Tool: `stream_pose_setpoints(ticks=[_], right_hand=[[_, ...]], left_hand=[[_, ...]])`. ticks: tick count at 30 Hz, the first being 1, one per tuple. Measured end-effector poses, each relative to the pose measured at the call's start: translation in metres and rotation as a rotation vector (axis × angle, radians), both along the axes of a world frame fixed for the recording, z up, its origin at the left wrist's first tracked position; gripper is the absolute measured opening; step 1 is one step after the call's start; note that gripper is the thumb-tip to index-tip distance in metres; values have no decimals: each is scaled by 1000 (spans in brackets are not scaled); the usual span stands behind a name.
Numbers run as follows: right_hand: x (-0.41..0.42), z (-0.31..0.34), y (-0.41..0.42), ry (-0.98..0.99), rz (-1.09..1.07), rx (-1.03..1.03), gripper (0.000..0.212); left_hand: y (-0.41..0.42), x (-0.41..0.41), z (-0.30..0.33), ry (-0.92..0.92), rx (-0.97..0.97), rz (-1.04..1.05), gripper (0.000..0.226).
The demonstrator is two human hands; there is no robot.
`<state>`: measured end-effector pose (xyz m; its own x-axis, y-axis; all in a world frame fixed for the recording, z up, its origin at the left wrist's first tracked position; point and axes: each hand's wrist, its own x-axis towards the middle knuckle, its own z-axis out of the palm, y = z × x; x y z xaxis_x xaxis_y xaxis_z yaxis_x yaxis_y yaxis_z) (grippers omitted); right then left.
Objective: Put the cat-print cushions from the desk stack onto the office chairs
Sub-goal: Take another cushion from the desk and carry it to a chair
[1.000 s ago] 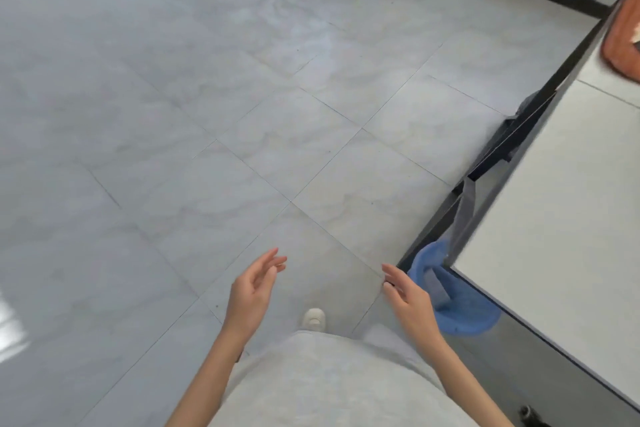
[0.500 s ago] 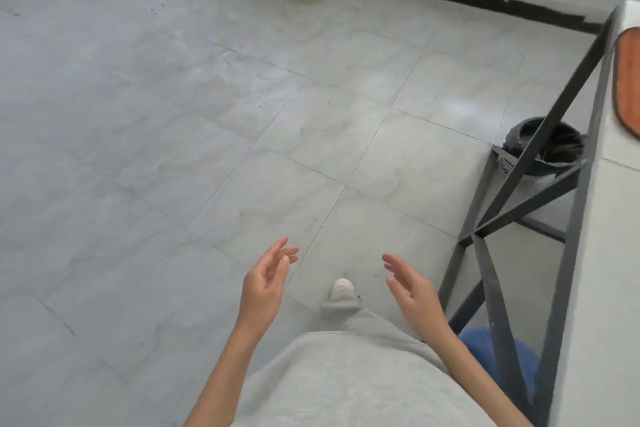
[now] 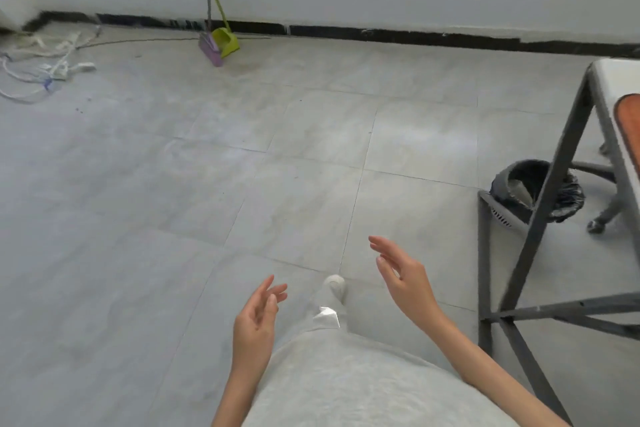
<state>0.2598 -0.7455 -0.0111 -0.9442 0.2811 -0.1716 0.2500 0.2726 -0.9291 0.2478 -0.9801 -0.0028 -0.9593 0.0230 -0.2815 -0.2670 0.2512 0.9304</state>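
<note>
- No cat-print print can be made out; an orange-brown padded edge (image 3: 628,136) on the desk (image 3: 613,77) at far right may be the cushion stack, though I cannot be sure.
- The left hand (image 3: 254,322) and right hand (image 3: 407,279) are both empty, fingers loosely spread, palms facing each other over the tiled floor (image 3: 207,184).
- A black-lined bin (image 3: 519,187) sits under the desk frame (image 3: 550,191); a chair caster (image 3: 596,226) peeks out beyond it.
- I'd say turn right toward the desk, clear that slanted leg and bin, then take one cushion flat in both hands.
- Broom and dustpan (image 3: 220,44) lean at the far wall, well apart.
</note>
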Motion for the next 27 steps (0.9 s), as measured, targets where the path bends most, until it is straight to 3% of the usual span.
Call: stream_pose_setpoints(ticks=[6,12,19,27], right_hand=[[-42,-10,58,-128,-388,-13,36],[-59,-29,106,-161,-790,-77,35],[-115,-35,225,-126,-1024,-100,36],[-158,30,392,48,-1193,-14,35]], left_hand=[[110,-198,34,62,-1,-517,35],[255,-310,39,66,-10,-897,35],[410,-351,22,50,21,-1070,34],[520,-378,14,-40,-49,-1172,32]])
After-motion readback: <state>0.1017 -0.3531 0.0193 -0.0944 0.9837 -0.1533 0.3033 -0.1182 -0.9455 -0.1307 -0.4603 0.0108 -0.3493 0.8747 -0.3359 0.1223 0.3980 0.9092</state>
